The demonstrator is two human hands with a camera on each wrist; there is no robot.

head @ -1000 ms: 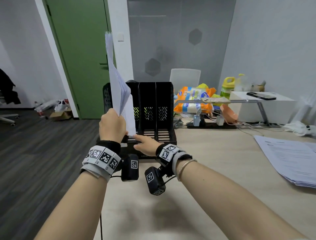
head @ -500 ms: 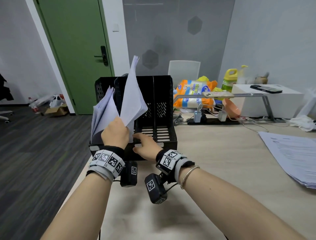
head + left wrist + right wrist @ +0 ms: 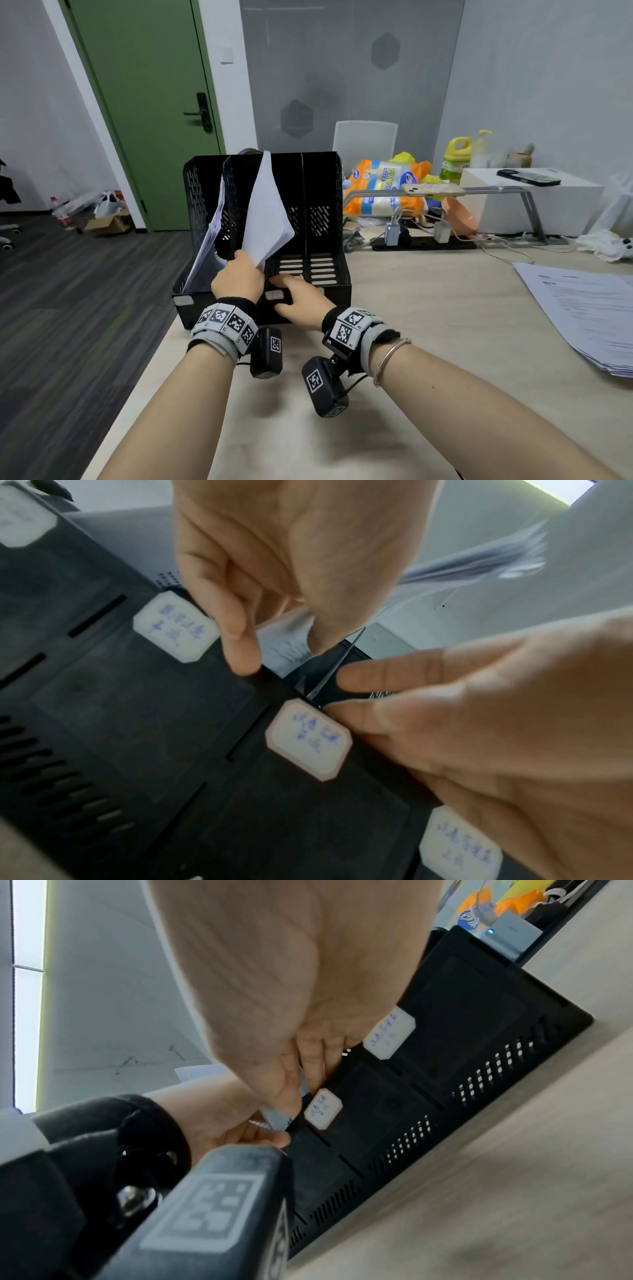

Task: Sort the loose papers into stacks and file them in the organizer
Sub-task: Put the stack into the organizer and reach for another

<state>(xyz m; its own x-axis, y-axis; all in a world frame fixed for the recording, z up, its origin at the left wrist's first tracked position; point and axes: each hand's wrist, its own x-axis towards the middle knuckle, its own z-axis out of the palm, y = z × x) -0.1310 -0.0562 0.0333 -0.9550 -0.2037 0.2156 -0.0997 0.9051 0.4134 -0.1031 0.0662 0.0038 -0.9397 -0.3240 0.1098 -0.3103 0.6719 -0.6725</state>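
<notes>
Both forearms are bare. Each wrist wears a black cuff under a grey strap (image 3: 212, 345) carrying a row of white square tiles printed with black-and-white coded markers (image 3: 228, 321). A black box-shaped camera (image 3: 266, 353) with its own marker hangs under each wrist. The right wrist adds a thin silver bangle (image 3: 388, 356).

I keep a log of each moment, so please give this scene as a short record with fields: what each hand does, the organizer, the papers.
left hand: grips a sheaf of papers, lower edge in the second slot from left
right hand: rests on the organizer's front edge, fingers straight
organizer: black, on the table's left end
leftmost slot: already holds papers
unsorted pile: flat on the table, right
</notes>
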